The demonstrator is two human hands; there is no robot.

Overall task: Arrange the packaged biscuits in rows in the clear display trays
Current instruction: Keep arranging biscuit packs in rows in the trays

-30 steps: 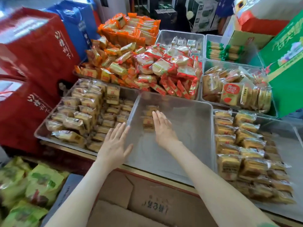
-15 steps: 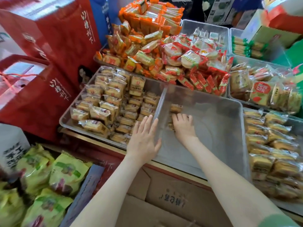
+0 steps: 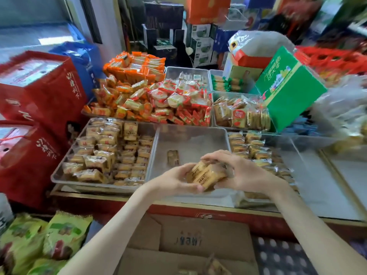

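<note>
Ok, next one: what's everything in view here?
middle tray: one, clear, centre
loose biscuit pack: one, tan, lying in the middle tray
held biscuit packs: a few, tan, above the middle tray's near edge
left tray: one, clear, left, holds many tan packs
right tray: one, clear, right, tan packs along its left side
orange packs: many, orange, piled at the back
red-wrapped packs: many, red, behind the middle tray
red boxes: two, red, far left
green box: one, green, tilted, right rear
green bags: several, green, bottom left
cardboard box: one, brown, bottom centre
left hand: bare, grips the held packs
right hand: bare, grips them too
</note>
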